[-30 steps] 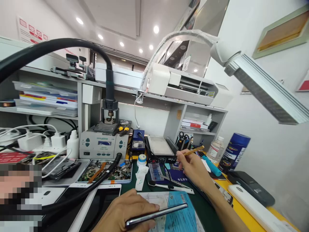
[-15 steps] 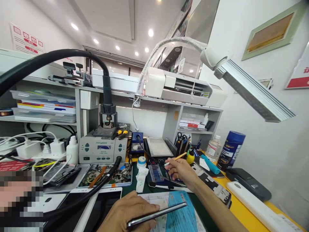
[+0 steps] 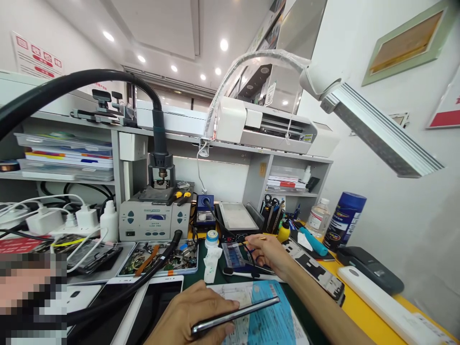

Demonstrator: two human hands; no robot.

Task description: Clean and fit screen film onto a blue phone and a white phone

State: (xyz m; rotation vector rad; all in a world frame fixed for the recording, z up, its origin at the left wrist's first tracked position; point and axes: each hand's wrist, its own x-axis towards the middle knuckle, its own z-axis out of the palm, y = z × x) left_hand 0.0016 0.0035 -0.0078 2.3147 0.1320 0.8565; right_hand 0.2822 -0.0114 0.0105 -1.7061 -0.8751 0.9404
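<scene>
My left hand (image 3: 203,311) grips a smartphone (image 3: 237,316) by its near end. The phone is tilted up on edge, so mostly its shiny rim shows, above a blue-and-white printed sheet (image 3: 268,306). My right hand (image 3: 268,254) is closed, its fingers pinched round a slim yellow-handled tool (image 3: 263,238); the hand hides most of it. Below those fingers lie a clear-lidded small box (image 3: 233,256) and a black-and-white brush (image 3: 247,274). Left of them stands a small round jar (image 3: 212,237) with crumpled white tissue (image 3: 212,261) in front.
A hot-air station (image 3: 154,220) stands at the back left, its black hose (image 3: 143,282) crossing a tray of circuit boards (image 3: 132,261). White phones (image 3: 161,297) lie at the left. A phone frame (image 3: 318,273), blue spray can (image 3: 344,220) and clear bottle (image 3: 318,218) occupy the right side.
The yellow-handled tool has turned in my right hand, so only a short piece now shows above the fingers. My left hand and the smartphone have hardly moved.
</scene>
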